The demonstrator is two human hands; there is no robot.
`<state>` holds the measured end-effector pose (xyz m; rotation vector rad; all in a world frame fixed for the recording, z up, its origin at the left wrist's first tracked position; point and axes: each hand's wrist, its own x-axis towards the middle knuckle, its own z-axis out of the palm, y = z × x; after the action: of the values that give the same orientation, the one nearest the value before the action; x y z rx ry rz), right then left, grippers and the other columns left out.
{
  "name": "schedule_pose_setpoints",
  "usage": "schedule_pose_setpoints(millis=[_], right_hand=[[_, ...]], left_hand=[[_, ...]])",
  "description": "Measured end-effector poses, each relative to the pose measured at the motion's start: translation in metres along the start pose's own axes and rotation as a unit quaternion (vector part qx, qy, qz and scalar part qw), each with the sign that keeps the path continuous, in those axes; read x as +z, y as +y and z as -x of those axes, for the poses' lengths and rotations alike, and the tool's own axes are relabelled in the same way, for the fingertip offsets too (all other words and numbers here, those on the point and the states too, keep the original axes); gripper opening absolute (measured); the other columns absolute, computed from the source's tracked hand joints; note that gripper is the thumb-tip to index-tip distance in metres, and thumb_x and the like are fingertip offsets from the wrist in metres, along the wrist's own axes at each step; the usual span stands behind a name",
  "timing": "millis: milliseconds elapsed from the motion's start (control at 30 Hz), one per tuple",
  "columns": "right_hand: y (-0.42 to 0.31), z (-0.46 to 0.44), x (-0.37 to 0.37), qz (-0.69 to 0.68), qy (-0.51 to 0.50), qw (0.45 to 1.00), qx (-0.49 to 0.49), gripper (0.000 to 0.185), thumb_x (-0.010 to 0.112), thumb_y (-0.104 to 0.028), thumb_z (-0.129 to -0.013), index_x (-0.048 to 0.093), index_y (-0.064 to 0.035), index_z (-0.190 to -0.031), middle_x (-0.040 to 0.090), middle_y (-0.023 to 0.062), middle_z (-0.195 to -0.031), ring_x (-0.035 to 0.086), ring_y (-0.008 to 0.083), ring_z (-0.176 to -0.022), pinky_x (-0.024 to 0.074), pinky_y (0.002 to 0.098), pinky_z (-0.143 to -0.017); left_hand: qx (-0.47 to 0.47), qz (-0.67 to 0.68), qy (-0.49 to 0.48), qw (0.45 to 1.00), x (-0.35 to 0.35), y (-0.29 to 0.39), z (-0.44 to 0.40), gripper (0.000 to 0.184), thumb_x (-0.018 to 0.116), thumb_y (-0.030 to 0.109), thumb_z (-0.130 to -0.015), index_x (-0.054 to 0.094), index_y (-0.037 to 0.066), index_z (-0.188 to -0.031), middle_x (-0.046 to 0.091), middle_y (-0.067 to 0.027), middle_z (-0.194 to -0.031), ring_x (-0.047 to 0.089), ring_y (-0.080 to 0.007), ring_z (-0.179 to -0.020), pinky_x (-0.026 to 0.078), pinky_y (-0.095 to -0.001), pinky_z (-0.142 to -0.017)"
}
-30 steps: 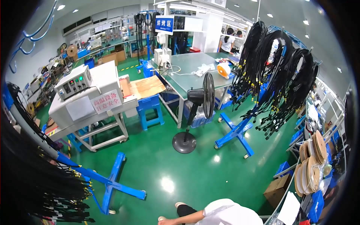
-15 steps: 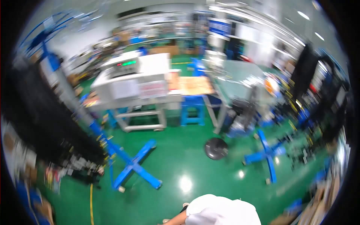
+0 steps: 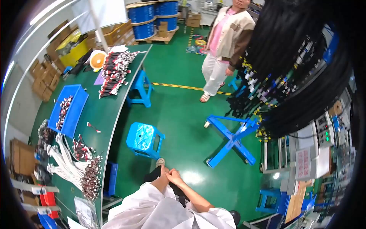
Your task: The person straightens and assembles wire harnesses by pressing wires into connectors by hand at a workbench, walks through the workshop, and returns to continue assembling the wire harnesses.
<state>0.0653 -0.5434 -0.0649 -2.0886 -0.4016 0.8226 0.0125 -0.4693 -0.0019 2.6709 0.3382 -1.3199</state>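
My left hand [image 3: 164, 171] and my right hand [image 3: 174, 177] meet in front of my body, below the white sleeves. Their fingers are curled closed against each other; whether anything small lies between them is hidden. Just beyond them stands a blue plastic stool [image 3: 143, 136], with my shoe [image 3: 160, 162] near its leg. To the left runs a green-topped workbench [image 3: 100, 128]. On it lie a bundle of white cables [image 3: 70, 164] with brown ends, a blue bin [image 3: 78, 110] of small wire connectors, and a pile of red, black and white wire harnesses [image 3: 116, 70].
A person [image 3: 221, 49] stands ahead. At right, a blue cross-footed stand [image 3: 231, 139] sits under hanging black cables [image 3: 305, 103]. A second stool [image 3: 140, 89] is by the bench. Blue spools [image 3: 143, 29] stand at the back; a machine [image 3: 324, 129] is far right.
My view has swung left, bringing the workbench, the stools and the standing person into sight. The white machine has shifted to the far right. Both hands now show together.
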Motion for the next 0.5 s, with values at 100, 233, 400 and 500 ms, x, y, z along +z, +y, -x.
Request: schedule_pose_setpoints(millis=[100, 233, 400, 500], right_hand=[[-0.034, 0.014, -0.015, -0.010, -0.051, 0.999, -0.005, 0.033, 0.061, -0.031, -0.079, 0.059, 0.0018, -0.083, 0.064, 0.0203, -0.081, 0.062, 0.0328, -0.079, 0.0491, 0.0398, -0.075], [-0.036, -0.020, -0.011, -0.002, -0.045, 0.999, 0.000, 0.031, 0.059, -0.029, -0.079, 0.060, 0.0020, -0.084, 0.064, 0.0200, -0.082, 0.063, 0.0325, -0.079, 0.0495, 0.0387, -0.074], [-0.082, -0.044, -0.017, -0.014, -0.093, 0.995, 0.026, 0.030, 0.057, -0.026, -0.081, 0.061, 0.0035, -0.086, 0.066, 0.0195, -0.084, 0.064, 0.0297, -0.082, 0.0493, 0.0372, -0.075], [-0.093, -0.078, -0.008, 0.064, -0.058, 0.996, -0.030, 0.031, 0.058, -0.027, -0.080, 0.062, 0.0036, -0.085, 0.065, 0.0189, -0.084, 0.064, 0.0275, -0.079, 0.0497, 0.0369, -0.074]], left_hand=[[-0.013, 0.015, -0.007, 1.000, -0.001, -0.010, -0.007, 0.035, 0.059, 0.030, -0.079, 0.062, 0.010, -0.107, 0.057, -0.0125, -0.114, 0.051, -0.0299, -0.110, 0.040, -0.0399, -0.089], [-0.018, 0.029, -0.004, 0.999, -0.013, -0.032, -0.026, 0.035, 0.059, 0.030, -0.079, 0.062, 0.010, -0.107, 0.057, -0.0122, -0.115, 0.051, -0.0296, -0.111, 0.040, -0.0397, -0.090], [-0.006, 0.039, 0.008, 0.999, -0.041, -0.068, -0.060, 0.035, 0.059, 0.029, -0.079, 0.062, 0.010, -0.108, 0.056, -0.0119, -0.115, 0.050, -0.0293, -0.111, 0.039, -0.0395, -0.091], [0.001, 0.048, 0.014, 0.999, -0.059, -0.091, -0.081, 0.035, 0.059, 0.029, -0.079, 0.062, 0.010, -0.109, 0.056, -0.0117, -0.116, 0.050, -0.0291, -0.112, 0.039, -0.0394, -0.091]])
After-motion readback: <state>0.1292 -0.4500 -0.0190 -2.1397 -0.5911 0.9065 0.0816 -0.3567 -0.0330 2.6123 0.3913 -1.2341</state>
